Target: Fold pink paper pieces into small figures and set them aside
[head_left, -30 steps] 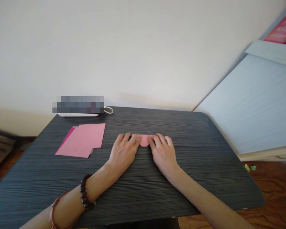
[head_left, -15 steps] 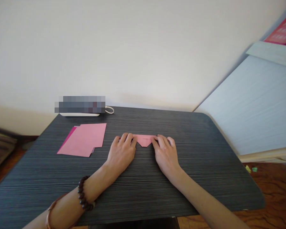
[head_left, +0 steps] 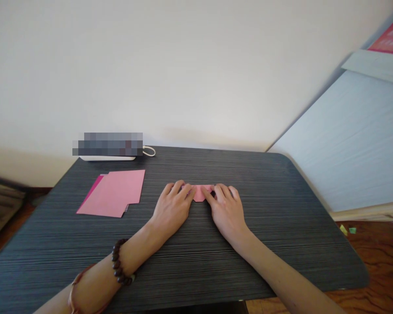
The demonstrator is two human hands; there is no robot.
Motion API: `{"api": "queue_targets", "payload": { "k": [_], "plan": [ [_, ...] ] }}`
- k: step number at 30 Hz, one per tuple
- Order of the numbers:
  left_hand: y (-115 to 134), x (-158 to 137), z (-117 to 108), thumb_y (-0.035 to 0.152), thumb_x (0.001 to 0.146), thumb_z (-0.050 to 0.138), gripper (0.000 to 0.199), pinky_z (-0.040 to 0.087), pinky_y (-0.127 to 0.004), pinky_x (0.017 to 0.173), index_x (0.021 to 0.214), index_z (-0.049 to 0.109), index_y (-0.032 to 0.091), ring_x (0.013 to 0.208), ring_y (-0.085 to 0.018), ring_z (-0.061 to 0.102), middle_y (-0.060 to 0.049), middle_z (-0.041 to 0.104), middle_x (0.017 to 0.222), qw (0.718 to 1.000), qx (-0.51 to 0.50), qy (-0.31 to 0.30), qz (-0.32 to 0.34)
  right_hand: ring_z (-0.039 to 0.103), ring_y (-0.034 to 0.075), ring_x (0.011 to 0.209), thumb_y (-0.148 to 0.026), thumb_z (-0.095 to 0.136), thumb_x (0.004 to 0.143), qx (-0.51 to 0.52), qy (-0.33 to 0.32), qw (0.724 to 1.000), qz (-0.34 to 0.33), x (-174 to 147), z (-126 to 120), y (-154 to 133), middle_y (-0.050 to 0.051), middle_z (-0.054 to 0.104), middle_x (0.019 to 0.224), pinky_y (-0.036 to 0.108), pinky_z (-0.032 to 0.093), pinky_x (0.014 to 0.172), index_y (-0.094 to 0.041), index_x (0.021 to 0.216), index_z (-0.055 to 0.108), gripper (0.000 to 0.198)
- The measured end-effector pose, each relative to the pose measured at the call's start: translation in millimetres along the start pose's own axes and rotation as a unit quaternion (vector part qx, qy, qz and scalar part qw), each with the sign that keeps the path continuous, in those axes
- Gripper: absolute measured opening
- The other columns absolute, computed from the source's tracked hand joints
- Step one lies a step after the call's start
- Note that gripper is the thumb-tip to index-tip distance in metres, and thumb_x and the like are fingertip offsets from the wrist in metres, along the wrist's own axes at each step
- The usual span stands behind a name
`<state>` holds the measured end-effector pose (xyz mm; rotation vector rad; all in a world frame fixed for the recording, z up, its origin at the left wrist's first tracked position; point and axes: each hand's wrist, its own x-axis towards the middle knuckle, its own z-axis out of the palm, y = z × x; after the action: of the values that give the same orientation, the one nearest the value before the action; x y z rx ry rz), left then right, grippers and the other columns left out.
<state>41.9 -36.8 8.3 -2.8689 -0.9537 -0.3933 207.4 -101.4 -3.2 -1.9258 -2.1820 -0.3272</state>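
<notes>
A small folded piece of pink paper (head_left: 199,195) lies flat on the dark table, its long straight edge at the far side and a blunt point towards me. My left hand (head_left: 173,204) grips its left end, thumb on top and fingers curled at the far edge. At the other end my right hand (head_left: 227,208) holds it the same way, with the thumb stretched in near the paper's middle. Both ends of the paper are partly hidden under my fingers. A dark bead bracelet (head_left: 118,261) circles my left wrist.
Pink paper sheets (head_left: 113,192) lie stacked left of my hands, a magenta one peeking out below. Behind them, a blurred-out object on a white base (head_left: 108,158) has a white loop (head_left: 149,151). The dark table (head_left: 249,170) meets a wall; a pale panel (head_left: 353,144) stands at right.
Both thumbs have slid inwards over the folded paper, and my left hand has shifted slightly right. Less of the paper's face shows. The view has tilted a little.
</notes>
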Motion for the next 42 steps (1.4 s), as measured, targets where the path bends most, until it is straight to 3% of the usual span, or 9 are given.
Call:
{"api": "queue_targets", "payload": {
  "k": [7,10,15,19,29,35,42],
  "plan": [
    [-1,-2,-2,0.017,0.085,0.047,0.022,0.041,-0.041,0.078,0.101,0.061,0.017,0.097,-0.026,0.052,-0.010,0.061,0.097,0.999,-0.001,0.033,-0.033,0.052,0.022,0.099,-0.011,0.043,0.088,0.008,0.011,1.000,0.009,0,2,-1,0.011,0.061,0.107,0.038,0.033,0.089,-0.015,0.112,0.060,0.029],
    [-10,-1,2,0.024,0.089,0.046,0.020,0.041,-0.038,0.076,0.100,0.062,0.020,0.093,-0.023,0.052,-0.008,0.061,0.096,0.996,-0.037,0.064,-0.041,0.052,0.021,0.098,-0.015,0.047,0.087,0.062,0.030,0.997,0.039,1,2,2,0.008,0.061,0.104,0.039,0.033,0.089,-0.020,0.110,0.061,0.027],
    [-29,3,11,0.030,0.090,0.047,0.020,0.041,-0.036,0.079,0.097,0.064,0.023,0.095,-0.021,0.050,-0.005,0.061,0.100,0.987,-0.126,0.061,-0.077,0.052,0.019,0.092,-0.028,0.049,0.089,0.179,0.048,0.979,0.090,7,5,12,0.005,0.060,0.096,0.035,0.037,0.080,-0.025,0.096,0.066,0.019],
    [-35,5,15,0.032,0.087,0.052,0.025,0.040,-0.040,0.086,0.109,0.062,0.025,0.102,-0.022,0.047,-0.005,0.058,0.107,0.979,-0.172,0.049,-0.095,0.052,0.018,0.091,-0.031,0.056,0.085,0.242,0.023,0.965,0.102,13,8,19,0.003,0.060,0.098,0.034,0.037,0.079,-0.025,0.089,0.065,0.012],
    [-35,5,12,0.026,0.088,0.051,0.018,0.038,-0.039,0.090,0.093,0.068,0.025,0.104,-0.019,0.048,-0.003,0.060,0.108,0.967,-0.250,0.019,-0.033,0.050,0.019,0.100,-0.032,0.061,0.081,0.298,-0.054,0.949,0.080,14,0,26,0.002,0.057,0.108,0.038,0.034,0.086,-0.024,0.087,0.064,0.010],
    [-32,7,11,0.026,0.086,0.054,0.014,0.037,-0.038,0.091,0.088,0.067,0.024,0.104,-0.019,0.048,-0.002,0.061,0.106,0.962,-0.269,0.004,-0.047,0.049,0.020,0.102,-0.036,0.062,0.080,0.301,-0.068,0.948,0.075,14,-1,26,0.003,0.056,0.109,0.039,0.033,0.087,-0.025,0.087,0.064,0.014],
    [-28,6,4,0.026,0.084,0.054,0.019,0.036,-0.039,0.093,0.101,0.061,0.024,0.106,-0.021,0.048,-0.002,0.061,0.110,0.960,-0.277,-0.014,-0.031,0.051,0.020,0.100,-0.032,0.064,0.078,0.339,-0.076,0.935,0.070,15,-3,29,0.001,0.060,0.105,0.040,0.033,0.090,-0.024,0.083,0.062,0.011]
  ]
}}
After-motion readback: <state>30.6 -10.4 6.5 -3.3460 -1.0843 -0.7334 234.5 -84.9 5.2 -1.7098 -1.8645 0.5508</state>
